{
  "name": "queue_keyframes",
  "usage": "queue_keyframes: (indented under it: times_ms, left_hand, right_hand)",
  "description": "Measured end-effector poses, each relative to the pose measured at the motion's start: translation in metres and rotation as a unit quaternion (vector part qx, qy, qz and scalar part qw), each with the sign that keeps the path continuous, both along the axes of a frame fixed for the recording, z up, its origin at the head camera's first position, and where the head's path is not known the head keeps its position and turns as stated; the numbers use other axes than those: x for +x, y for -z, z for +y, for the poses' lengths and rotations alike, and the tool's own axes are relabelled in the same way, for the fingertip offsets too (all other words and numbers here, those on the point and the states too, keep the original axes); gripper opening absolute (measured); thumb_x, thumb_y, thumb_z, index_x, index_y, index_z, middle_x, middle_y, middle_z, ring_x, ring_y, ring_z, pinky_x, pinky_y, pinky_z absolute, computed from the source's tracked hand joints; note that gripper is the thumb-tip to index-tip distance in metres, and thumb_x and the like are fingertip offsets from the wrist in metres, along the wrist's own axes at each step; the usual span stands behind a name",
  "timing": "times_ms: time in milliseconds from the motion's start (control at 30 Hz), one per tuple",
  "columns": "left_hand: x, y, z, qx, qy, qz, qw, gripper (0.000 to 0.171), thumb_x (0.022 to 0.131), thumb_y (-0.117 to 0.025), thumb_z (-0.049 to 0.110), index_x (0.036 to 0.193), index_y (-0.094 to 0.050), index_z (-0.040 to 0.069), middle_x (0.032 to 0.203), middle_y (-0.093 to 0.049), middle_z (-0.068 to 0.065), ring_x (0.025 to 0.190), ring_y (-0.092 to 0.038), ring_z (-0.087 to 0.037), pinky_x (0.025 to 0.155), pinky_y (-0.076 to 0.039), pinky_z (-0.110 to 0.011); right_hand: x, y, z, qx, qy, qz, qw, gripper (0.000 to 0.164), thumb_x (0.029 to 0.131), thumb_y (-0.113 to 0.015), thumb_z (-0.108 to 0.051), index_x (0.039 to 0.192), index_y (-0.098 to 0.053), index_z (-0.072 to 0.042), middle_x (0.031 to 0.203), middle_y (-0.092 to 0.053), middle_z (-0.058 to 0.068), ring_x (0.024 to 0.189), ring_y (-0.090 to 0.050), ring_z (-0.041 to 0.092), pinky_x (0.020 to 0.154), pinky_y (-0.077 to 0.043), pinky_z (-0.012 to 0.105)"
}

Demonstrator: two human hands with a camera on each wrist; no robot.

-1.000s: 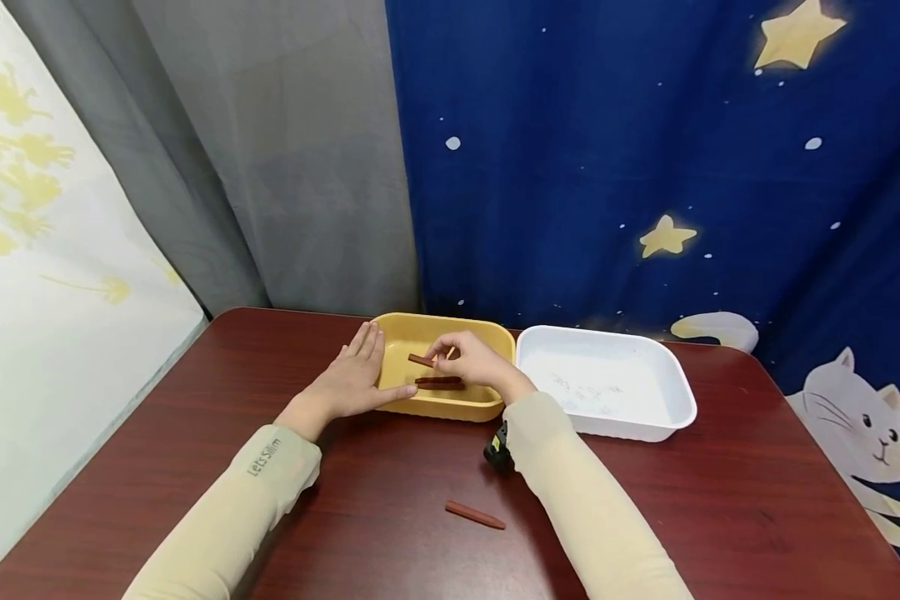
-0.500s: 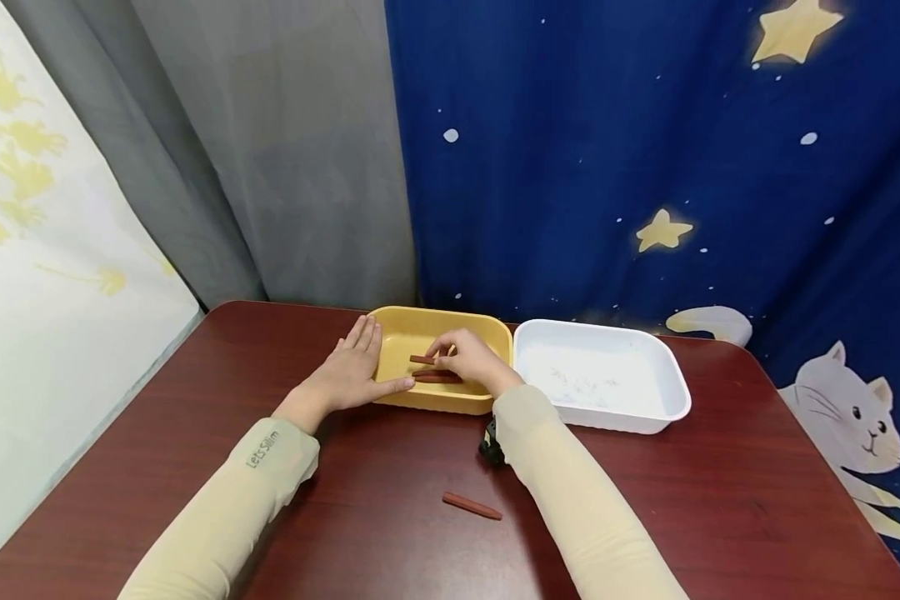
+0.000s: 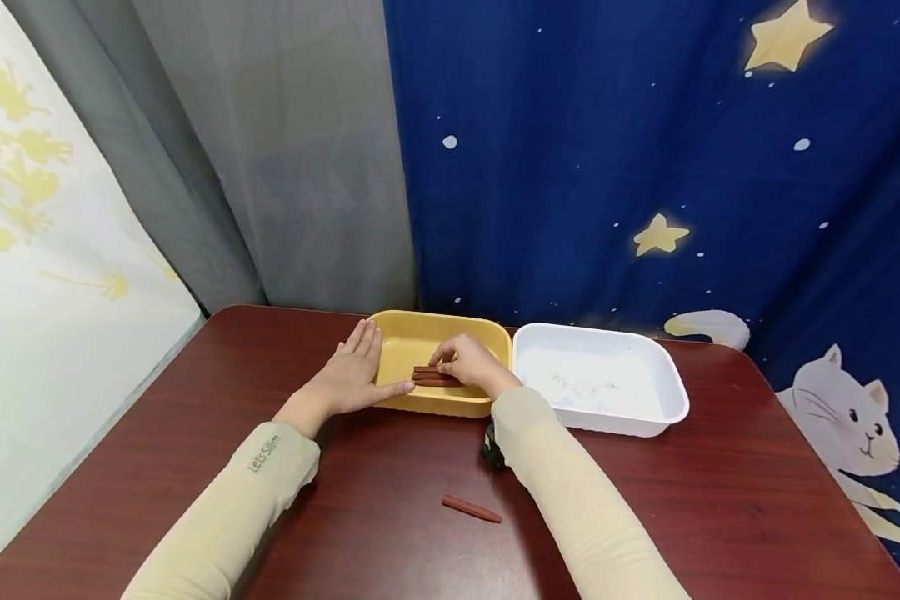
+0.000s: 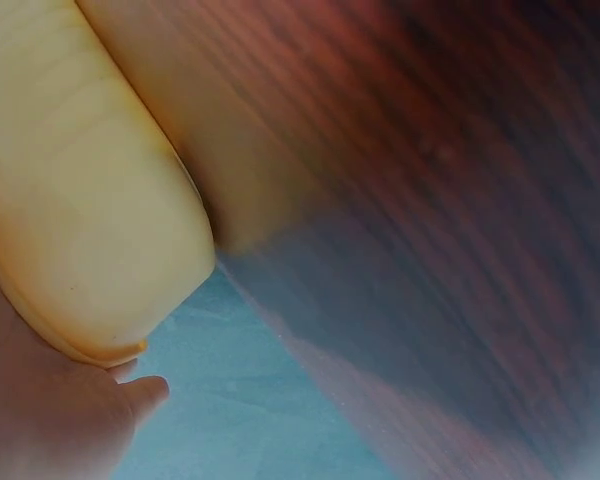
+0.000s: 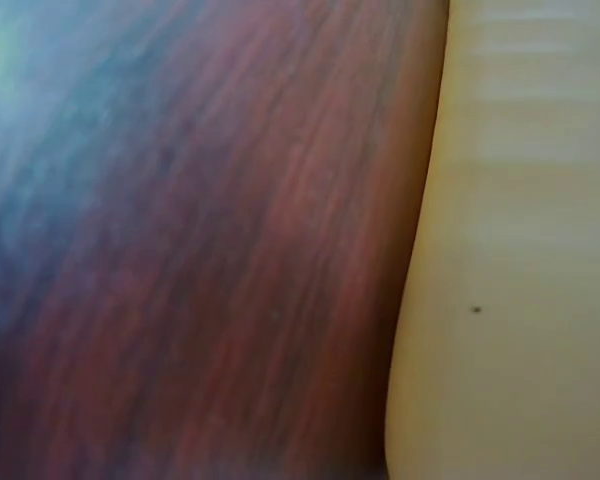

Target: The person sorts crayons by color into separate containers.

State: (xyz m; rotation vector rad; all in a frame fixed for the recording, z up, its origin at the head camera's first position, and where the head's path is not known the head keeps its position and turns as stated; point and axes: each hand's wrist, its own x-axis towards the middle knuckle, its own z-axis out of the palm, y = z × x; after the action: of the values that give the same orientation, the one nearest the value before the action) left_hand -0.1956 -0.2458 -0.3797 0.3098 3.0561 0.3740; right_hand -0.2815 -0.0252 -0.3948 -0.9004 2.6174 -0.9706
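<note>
A yellow tray (image 3: 427, 406) stands at the back of the table. My left hand (image 3: 351, 375) lies along its left end with straight fingers, the thumb reaching across the front rim. In the left wrist view the left hand (image 4: 50, 425) shows against the yellow wall (image 4: 100, 230). My right hand (image 3: 468, 362) reaches inside the tray and pinches a brown crayon (image 3: 423, 368) between thumb and fingers. Other brown crayons (image 3: 435, 382) lie side by side just in front of it, partly hidden by the hand. The right wrist view shows no hand.
One brown crayon (image 3: 471, 509) with a tapered tip lies on the dark red table (image 3: 375, 517). A white tray (image 3: 622, 423) with faint marks on its floor adjoins the yellow one on the right. Curtains (image 3: 585, 167) hang behind the table. A black wrist device (image 3: 491, 446) shows under the right sleeve.
My right hand has lowered the pinched crayon toward the front, close beside the other crayons in the yellow tray. The left hand has stayed on the tray's left end.
</note>
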Motion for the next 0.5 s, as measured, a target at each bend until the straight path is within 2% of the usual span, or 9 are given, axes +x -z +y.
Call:
queue_keyframes:
  times_ms: [133, 333, 500]
  left_hand:
    - [-0.0002, 0.0015, -0.0014, 0.003, -0.002, -0.001, 1.0, 0.119, 0.085, -0.047, 0.08, 0.156, -0.008, -0.008, 0.166, 0.001, -0.023, 0.155, 0.004, -0.037, 0.12, -0.019, -0.061]
    - [-0.0006, 0.0016, -0.0006, 0.006, -0.002, -0.001, 1.0, 0.119, 0.085, -0.047, 0.08, 0.156, -0.008, -0.008, 0.166, 0.0, -0.023, 0.155, 0.004, -0.037, 0.12, -0.019, -0.06]
    - [0.0001, 0.0008, -0.0008, 0.012, -0.002, -0.003, 0.9999, 0.12, 0.085, -0.048, 0.08, 0.156, -0.008, -0.008, 0.166, 0.001, -0.022, 0.155, 0.004, -0.037, 0.12, -0.019, -0.061]
  right_hand:
    - [0.0011, 0.0003, -0.0009, -0.003, 0.002, -0.007, 1.0, 0.013, 0.09, -0.069, -0.002, 0.097, -0.078, -0.007, 0.101, -0.074, 0.007, 0.086, -0.059, 0.016, 0.08, -0.049, 0.027]
    - [0.0007, -0.0001, -0.0007, -0.005, -0.005, -0.007, 1.0, 0.017, 0.09, -0.07, -0.004, 0.105, -0.076, -0.006, 0.092, -0.071, 0.008, 0.085, -0.06, 0.017, 0.078, -0.05, 0.026]
    - [-0.0012, -0.0004, -0.0012, -0.064, -0.017, -0.016, 0.998, 0.02, 0.092, -0.068, -0.008, 0.11, -0.074, -0.005, 0.098, -0.071, 0.01, 0.086, -0.063, 0.017, 0.079, -0.052, 0.025]
